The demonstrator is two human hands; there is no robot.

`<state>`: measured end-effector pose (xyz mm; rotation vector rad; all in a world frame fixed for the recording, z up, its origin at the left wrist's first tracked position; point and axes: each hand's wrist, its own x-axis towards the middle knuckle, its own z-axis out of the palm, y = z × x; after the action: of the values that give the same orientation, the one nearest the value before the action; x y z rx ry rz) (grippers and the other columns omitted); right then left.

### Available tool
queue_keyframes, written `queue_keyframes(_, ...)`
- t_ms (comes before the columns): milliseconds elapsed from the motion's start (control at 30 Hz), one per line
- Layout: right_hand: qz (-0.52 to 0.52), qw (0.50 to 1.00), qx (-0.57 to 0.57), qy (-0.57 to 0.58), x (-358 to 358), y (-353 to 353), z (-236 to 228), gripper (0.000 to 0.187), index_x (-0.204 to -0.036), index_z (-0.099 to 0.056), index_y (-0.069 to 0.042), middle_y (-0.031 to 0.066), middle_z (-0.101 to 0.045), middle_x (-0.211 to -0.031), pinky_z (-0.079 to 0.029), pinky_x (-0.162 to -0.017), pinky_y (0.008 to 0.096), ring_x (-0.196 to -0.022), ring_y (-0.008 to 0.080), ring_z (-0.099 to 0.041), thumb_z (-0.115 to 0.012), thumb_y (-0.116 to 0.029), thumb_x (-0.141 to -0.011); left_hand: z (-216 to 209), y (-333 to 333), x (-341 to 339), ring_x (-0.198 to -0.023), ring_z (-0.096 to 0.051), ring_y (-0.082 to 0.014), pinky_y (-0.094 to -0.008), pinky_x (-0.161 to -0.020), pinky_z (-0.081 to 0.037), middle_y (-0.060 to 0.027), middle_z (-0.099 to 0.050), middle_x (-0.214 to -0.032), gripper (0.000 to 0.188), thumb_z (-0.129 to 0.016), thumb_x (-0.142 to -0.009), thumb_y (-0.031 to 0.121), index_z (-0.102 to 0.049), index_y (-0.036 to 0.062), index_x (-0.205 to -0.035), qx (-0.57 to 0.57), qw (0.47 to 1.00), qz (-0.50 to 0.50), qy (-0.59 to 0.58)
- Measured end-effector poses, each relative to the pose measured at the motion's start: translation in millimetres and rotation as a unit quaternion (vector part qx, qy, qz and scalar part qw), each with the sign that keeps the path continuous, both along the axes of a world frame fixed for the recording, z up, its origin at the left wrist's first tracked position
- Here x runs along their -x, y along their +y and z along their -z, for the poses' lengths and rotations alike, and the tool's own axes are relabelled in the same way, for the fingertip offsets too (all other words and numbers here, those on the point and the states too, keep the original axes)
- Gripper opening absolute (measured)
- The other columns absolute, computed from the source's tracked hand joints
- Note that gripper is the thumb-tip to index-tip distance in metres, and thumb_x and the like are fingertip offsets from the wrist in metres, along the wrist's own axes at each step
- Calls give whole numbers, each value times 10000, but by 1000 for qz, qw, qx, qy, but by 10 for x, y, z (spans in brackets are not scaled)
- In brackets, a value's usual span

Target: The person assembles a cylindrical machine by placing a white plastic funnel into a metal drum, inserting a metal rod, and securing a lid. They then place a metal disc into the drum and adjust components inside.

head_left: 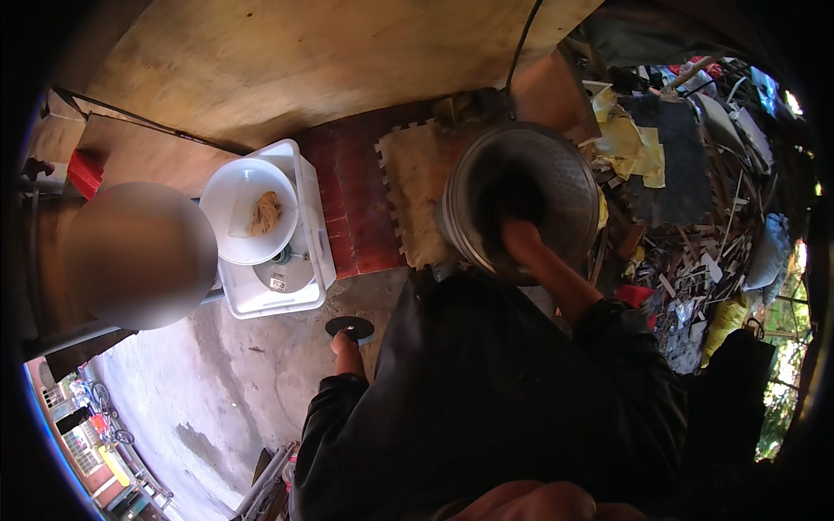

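Note:
My left hand [345, 344] is closed on the edge of a dark round disc [354, 327], held low over the concrete floor beside my leg. My right arm reaches down into a large round metal pot [569, 174] in front of me. Its wall looks dimpled, and the inside is very dark. Part of my right hand [521, 240] shows at the dark hollow, but its fingers are lost in shadow, so what it touches cannot be made out.
Left of the pot, a white plastic tub [314, 234] holds a white bowl [252, 247] with a crumpled tan thing [264, 213] inside. A puzzle-edged mat [413, 191] lies beside the pot. Scrap wood and bags [686, 278] are heaped at right. A blurred patch covers the far left.

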<state>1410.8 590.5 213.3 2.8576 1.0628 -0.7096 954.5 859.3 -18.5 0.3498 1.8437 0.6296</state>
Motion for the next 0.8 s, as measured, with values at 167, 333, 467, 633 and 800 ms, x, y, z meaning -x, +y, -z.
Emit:
queue_keyframes(167, -13, 992, -127, -4, -113, -268, 167, 378, -1258, -486, -87, 185, -631, -1044, -499, -789, 451, -901, 347, -629, -397, -131, -894, 33, -17, -20, -748, -637, -284, -391, -667, -556, -156, -637, -889, 267, -659, -612, -82, -607, -102, -873, 2, 1000, 20, 20)
queue_keyframes(333, 9, 998, -51, 35, -107, -254, -464, 418, -1291, -454, -92, 196, -616, -1081, -492, -786, 468, -923, 358, -622, -419, -127, -876, 33, -21, 9, -821, -650, -320, -413, -763, -532, -144, -649, -925, 249, -645, -704, 28, -607, -32, -943, 5, 999, 43, 14)
queue_keyframes(467, -1, 999, 27, 43, -35, -405, -286, 432, -1290, -446, -90, 209, -625, -1044, -495, -762, 484, -931, 361, -622, -433, -100, -858, -3, -20, -23, -791, -643, -304, -409, -703, -556, -165, -637, -915, 320, -647, -625, -76, -595, -114, -938, 13, 999, 23, 17)
queue_keyframes(633, -27, 995, 64, 66, -29, -426, -249, 436, -1312, -418, -103, 244, -620, -1014, -475, -765, 509, -926, 403, -608, -406, -113, -876, 116, 48, 42, -790, -643, -299, -405, -707, -554, -165, -638, -915, 320, -655, -622, -65, -598, -111, -933, 15, 1000, 17, -3)
queue_keyframes(800, 25, 999, -9, 36, -47, -383, -325, 368, -1232, -475, -71, 217, -627, -1024, -493, -772, 489, -942, 373, -615, -407, -105, -872, 151, 85, 52, -765, -641, -293, -400, -692, -553, -160, -638, -900, 322, -674, -604, -62, -598, -107, -913, 23, 999, 40, -1)
